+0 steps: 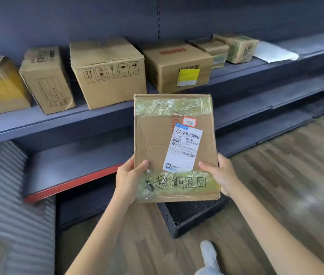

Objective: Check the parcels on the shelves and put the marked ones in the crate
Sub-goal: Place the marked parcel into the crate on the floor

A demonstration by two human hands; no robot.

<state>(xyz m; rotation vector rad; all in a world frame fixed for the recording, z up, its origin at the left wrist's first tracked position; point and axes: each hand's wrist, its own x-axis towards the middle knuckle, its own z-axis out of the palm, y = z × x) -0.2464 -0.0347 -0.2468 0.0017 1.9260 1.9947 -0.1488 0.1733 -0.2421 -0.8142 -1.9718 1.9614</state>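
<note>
Both hands grasp a flat cardboard parcel (175, 147) with handwriting on its tape: left hand (129, 179) at seven o'clock, right hand (219, 173) at five. The black crate (188, 217) sits on the floor directly beneath.

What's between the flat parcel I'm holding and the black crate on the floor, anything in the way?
Nothing visible. The flat parcel, held by the left hand and right hand, hangs almost directly above the black crate. Only open air separates them, though the parcel hides part of the crate's inside.
</note>
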